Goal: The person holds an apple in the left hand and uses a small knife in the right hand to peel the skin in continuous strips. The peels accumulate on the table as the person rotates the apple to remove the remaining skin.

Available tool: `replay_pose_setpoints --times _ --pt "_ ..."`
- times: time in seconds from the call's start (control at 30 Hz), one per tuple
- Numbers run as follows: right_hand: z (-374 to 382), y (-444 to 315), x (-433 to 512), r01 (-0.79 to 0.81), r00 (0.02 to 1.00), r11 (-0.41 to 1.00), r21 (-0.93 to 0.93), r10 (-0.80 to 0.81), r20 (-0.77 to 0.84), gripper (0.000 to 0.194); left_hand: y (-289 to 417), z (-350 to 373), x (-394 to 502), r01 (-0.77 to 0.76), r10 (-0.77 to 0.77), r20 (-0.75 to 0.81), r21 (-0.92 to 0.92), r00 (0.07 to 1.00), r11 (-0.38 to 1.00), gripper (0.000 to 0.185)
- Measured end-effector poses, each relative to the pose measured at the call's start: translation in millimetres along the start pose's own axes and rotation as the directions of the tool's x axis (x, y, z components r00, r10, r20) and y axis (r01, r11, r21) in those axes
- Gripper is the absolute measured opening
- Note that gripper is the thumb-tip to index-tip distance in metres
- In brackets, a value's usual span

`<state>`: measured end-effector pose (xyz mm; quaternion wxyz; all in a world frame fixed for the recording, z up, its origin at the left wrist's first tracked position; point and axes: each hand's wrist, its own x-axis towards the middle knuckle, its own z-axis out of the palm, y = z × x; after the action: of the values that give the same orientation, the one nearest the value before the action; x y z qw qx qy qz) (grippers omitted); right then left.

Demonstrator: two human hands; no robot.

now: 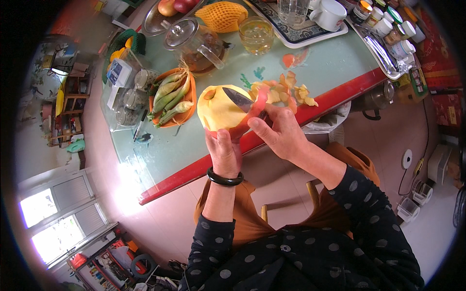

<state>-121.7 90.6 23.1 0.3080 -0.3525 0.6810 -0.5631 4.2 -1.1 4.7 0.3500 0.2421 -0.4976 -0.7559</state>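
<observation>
My left hand [225, 149] holds a large round fruit [222, 109] from below. Its upper part is pale yellow and peeled, while reddish skin remains at the bottom. In my right hand [280, 129] is a knife [237, 99], its dark blade lying against the fruit's upper right side; the handle is mostly hidden by the fingers. A strip of red peel [261, 99] curls up between the blade and my right hand. Behind the hands, a pile of peel pieces [282, 91] lies on the glass-topped table [174, 152], close to its red edge.
An orange basket of corn-like green vegetables [173, 96] stands left, beside a clear container of jars [125, 103]. Farther back are a glass teapot [196, 43], a glass of pale drink [256, 35], a net-wrapped fruit [222, 16] and a tray [291, 42]. A lined bin [329, 122] sits below the table edge.
</observation>
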Motion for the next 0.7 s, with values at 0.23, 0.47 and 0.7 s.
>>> replay_pose_setpoints --times 0.23,0.47,0.7 --pt "4.3 2.6 -1.2 -0.042 0.999 0.999 0.000 0.042 -0.007 0.051 -2.7 -0.4 -2.6 0.003 -0.003 -0.010 -0.032 1.000 0.999 0.080" --pt "5.6 4.5 -1.1 -0.017 0.999 0.999 -0.044 0.016 -0.029 0.053 -5.5 2.4 -3.2 0.000 0.000 -0.025 -0.025 1.000 1.000 0.075" --pt "5.9 3.0 -1.3 -0.016 0.999 0.997 -0.074 0.013 -0.045 0.050 -8.7 2.7 -3.6 0.029 -0.034 -0.059 -0.074 0.998 0.997 0.081"
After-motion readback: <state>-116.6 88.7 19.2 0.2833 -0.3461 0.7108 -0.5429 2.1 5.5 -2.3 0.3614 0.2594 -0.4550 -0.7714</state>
